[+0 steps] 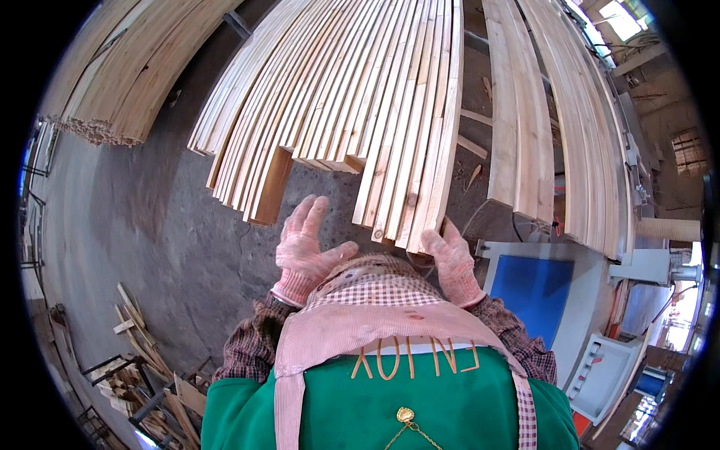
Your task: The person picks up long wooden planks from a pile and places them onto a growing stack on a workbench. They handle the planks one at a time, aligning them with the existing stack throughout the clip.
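Head view: long planks point(409, 112) lie side by side on edge, near ends toward the wearer; whatever bears them is mostly hidden, so places are given by the row's own edges. Left hand point(304, 253) open, fingers extended and thumb out, just short of the near ends and apart from the wood. Right hand point(456, 266) at the row's near right corner, thumb against the outermost end, fingers along the outer side; cannot tell whether it grips or merely touches. Risks, as judged: near ends are stepped, some well recessed, so a push on the projecting ones could slide them unevenly or tip an outer plank off the right edge. Fingers could be pinched between neighbours; rough corners could snag the knit gloves or drive in splinters. Hanging neck chain point(425, 437) could catch if the wearer leans in. Materials: wood pale, straight-grained, knotted in places, ends squarely cut; gloves soft, pinkish, worn-looking; apron point(322, 337) pink-striped with checked cloth; sleeves dark plaid. Floor point(172, 202) grey, stained, hard-looking. Beyond the row's right edge, wider boards point(510, 127) show broad flat faces; beyond its left edge, a timber pile point(142, 75) has ragged near ends.
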`<state>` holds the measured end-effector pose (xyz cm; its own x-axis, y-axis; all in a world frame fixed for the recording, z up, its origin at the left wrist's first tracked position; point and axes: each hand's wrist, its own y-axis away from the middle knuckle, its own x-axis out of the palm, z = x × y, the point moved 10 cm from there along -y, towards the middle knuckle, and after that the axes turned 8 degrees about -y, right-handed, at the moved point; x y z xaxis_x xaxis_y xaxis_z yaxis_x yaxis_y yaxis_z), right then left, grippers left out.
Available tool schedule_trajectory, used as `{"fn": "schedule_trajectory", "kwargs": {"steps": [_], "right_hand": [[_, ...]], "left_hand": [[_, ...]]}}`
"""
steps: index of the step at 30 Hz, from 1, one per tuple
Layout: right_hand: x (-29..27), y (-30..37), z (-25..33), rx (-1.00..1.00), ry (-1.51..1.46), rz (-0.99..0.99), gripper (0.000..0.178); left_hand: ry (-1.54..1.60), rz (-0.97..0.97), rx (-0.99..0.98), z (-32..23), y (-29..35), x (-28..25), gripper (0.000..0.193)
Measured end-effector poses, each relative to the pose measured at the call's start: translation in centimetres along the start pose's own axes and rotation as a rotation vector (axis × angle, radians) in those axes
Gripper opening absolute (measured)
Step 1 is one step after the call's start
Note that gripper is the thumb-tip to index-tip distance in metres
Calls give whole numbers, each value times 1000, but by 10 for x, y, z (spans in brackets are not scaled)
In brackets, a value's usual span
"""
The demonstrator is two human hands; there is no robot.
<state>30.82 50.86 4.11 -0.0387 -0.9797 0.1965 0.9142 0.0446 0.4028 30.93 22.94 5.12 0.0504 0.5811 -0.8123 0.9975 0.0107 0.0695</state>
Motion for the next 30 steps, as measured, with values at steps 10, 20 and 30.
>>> {"fn": "schedule_trajectory", "kwargs": {"steps": [10, 20, 30], "right_hand": [[5, 13, -6, -171, 169, -63, 109], [7, 1, -2, -251, 658, -129, 110], [20, -33, -31, -328, 898, 203, 78]], "left_hand": [[29, 201, -7, -41, -23, 39, 129], [549, 291, -12, -42, -41, 75, 129], [1439, 462, -395, -36, -33, 108, 103]]}}
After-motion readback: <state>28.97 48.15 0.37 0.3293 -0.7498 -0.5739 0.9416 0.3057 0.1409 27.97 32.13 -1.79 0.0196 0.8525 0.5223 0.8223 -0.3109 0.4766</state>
